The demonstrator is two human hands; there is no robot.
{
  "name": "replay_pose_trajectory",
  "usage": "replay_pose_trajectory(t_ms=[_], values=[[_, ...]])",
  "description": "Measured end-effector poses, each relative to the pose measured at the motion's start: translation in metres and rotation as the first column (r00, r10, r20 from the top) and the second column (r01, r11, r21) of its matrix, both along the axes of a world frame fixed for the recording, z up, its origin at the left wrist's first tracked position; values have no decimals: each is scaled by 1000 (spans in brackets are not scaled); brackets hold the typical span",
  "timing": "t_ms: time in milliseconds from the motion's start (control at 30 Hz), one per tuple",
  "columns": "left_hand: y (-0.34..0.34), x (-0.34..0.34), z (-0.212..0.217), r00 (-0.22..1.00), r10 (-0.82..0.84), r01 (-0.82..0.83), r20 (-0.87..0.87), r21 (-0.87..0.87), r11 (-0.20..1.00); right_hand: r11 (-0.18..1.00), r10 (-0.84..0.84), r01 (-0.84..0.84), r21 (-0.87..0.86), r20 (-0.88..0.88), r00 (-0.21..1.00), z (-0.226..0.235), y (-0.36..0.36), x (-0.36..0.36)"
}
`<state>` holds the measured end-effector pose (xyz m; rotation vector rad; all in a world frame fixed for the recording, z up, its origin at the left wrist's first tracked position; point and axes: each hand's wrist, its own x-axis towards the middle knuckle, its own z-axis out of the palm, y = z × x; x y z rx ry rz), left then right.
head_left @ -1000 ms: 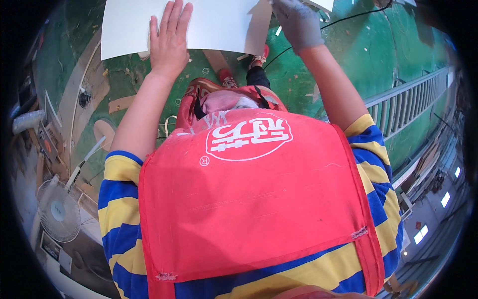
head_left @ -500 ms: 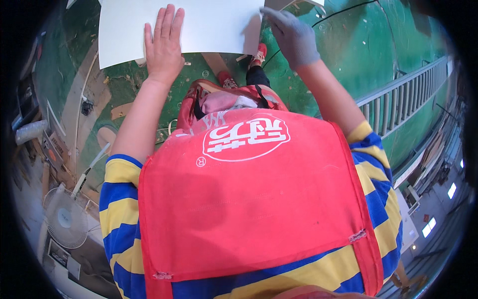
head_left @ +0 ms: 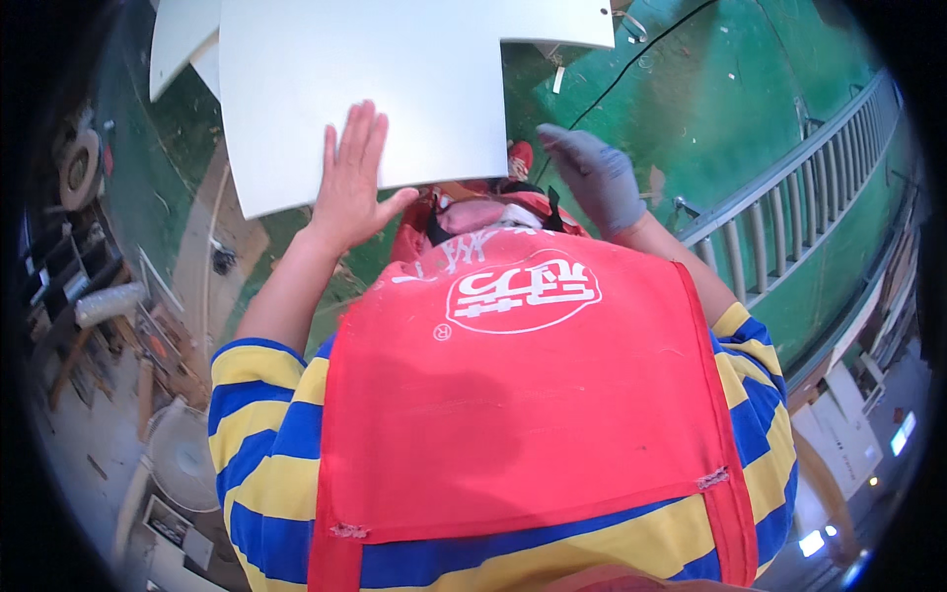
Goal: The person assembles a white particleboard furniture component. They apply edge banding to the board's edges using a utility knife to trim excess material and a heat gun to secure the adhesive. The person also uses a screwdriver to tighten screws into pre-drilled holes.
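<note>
A large smooth white board (head_left: 395, 84) spreads out in front of me, its near edge just beyond my red apron (head_left: 523, 414). My left hand (head_left: 353, 183), bare, rests on the board by that near edge. Its fingers point away from me and the thumb sticks out to the right along the edge. To the right of the board, apart from its side edge, is my right hand (head_left: 597, 178) in a grey glove. Its fingers reach leftward, loosely extended and close together, with nothing seen in them.
More white panel pieces (head_left: 182, 44) show beyond the board. On the right, a metal ladder (head_left: 789, 212) lies over the green floor (head_left: 681, 109), where a black cable (head_left: 631, 64) runs. A fan (head_left: 185, 456) and scattered scraps are at the left.
The white board shows lower and larger in view, with more panels visible behind it. My right hand has come off its right edge toward me. My left thumb has spread outward.
</note>
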<state>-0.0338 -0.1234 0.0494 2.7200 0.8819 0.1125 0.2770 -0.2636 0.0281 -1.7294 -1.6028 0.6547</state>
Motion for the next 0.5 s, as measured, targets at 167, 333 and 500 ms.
replay_pose_trajectory(t_ms=[167,333,500], values=[[77,4,-5,992,-126,126,-12,185,975,928,-345,367,62,-232,910,0,28,-20],[134,75,3,989,-10,-38,146,323,946,883,-349,391,261,-193,917,-11,67,-55],[119,91,0,989,2,-47,149,298,953,826,-478,514,232,-193,857,-19,67,-77]])
